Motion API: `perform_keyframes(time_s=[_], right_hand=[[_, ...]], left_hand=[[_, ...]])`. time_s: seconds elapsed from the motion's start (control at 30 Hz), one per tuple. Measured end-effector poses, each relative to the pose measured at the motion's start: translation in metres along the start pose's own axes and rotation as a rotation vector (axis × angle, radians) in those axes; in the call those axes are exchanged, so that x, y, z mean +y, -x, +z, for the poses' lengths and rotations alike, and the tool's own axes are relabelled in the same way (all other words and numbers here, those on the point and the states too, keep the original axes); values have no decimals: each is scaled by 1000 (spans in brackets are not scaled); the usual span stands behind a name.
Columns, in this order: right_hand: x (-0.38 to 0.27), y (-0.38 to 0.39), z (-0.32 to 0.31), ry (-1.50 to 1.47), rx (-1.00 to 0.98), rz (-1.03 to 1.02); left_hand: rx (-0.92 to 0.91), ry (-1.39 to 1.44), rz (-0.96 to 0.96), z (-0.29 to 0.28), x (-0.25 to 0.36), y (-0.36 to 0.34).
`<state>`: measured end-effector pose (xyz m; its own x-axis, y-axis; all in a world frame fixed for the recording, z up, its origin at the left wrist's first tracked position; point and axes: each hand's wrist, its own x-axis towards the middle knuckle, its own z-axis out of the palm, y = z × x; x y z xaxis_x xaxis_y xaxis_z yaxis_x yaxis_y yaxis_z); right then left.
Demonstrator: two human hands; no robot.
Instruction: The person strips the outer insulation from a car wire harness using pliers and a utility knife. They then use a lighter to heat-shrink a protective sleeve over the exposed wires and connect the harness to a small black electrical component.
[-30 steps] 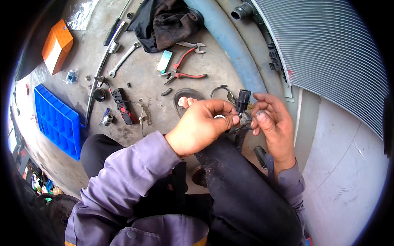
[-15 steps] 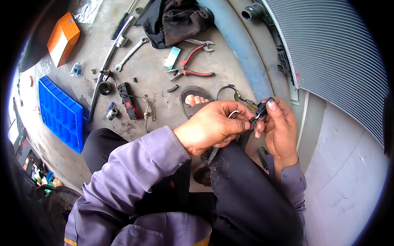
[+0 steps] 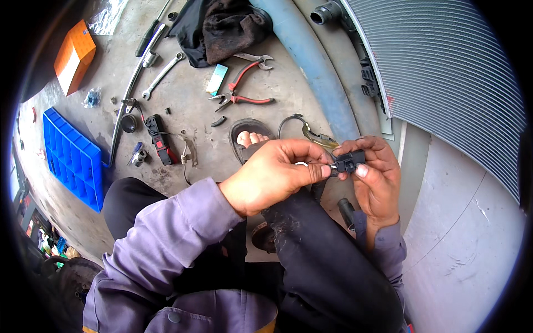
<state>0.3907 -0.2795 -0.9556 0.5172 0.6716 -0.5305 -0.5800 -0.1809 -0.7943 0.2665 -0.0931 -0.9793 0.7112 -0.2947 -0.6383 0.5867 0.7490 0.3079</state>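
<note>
Above my bent knee, both hands meet at a black plastic electrical connector (image 3: pixel 350 161). My right hand (image 3: pixel 378 177) grips its body, thumb on the near side and fingers behind. My left hand (image 3: pixel 277 175) is closed, thumb and forefinger pinching a pale wire (image 3: pixel 302 164) close against the connector's left end. Whether the wire is seated inside cannot be made out, since the fingertips cover the joint. Just beyond the hands lies a yellowish metal part (image 3: pixel 319 137) with a black cable (image 3: pixel 283 122) looping from it.
Red-handled pliers (image 3: pixel 239 91), a combination wrench (image 3: pixel 162 76) and a red-and-black tool (image 3: pixel 160 141) lie on the floor. A blue compartment tray (image 3: pixel 72 158) and orange box (image 3: pixel 75 57) are at left. A blue-grey tube (image 3: pixel 311 66) and finned radiator (image 3: pixel 438 72) stand at right.
The connector has turned from steeply slanted to nearly level, showing more of its side. My right thumb has moved down to its near face. The whole view has shifted slightly.
</note>
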Motion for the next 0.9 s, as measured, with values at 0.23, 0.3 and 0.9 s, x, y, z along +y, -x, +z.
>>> perform_keyframes(time_s=[0.23, 0.3, 0.9], right_hand=[[4, 4, -6, 24, -50, -87], [6, 5, -7, 18, -50, -75], [46, 6, 11, -679, 2, 160]], left_hand=[[29, -109, 81, 2, -2, 3], [39, -177, 147, 2, -6, 4], [11, 40, 139, 1, -8, 16]])
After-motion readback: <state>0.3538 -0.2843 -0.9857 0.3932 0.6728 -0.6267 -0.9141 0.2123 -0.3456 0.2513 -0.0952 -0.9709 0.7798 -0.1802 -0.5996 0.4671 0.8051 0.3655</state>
